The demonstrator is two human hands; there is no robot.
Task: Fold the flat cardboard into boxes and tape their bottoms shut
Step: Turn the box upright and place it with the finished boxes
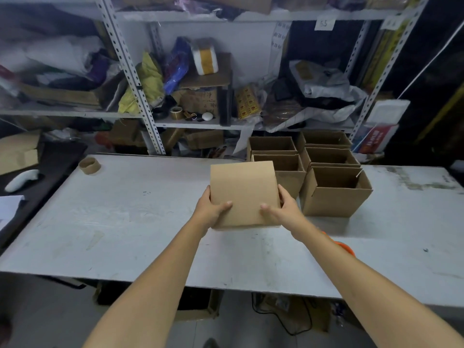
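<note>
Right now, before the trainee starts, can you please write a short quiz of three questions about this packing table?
1. True or false: the left hand and the right hand both hold the cardboard.
2. Where do the open boxes stand on the table? A. Left of the cardboard. B. Right of the cardboard. C. At the near edge.
3. Fill in: the ring lies near the table's far ___ corner.

Key: 1 true; 2 B; 3 left.
</note>
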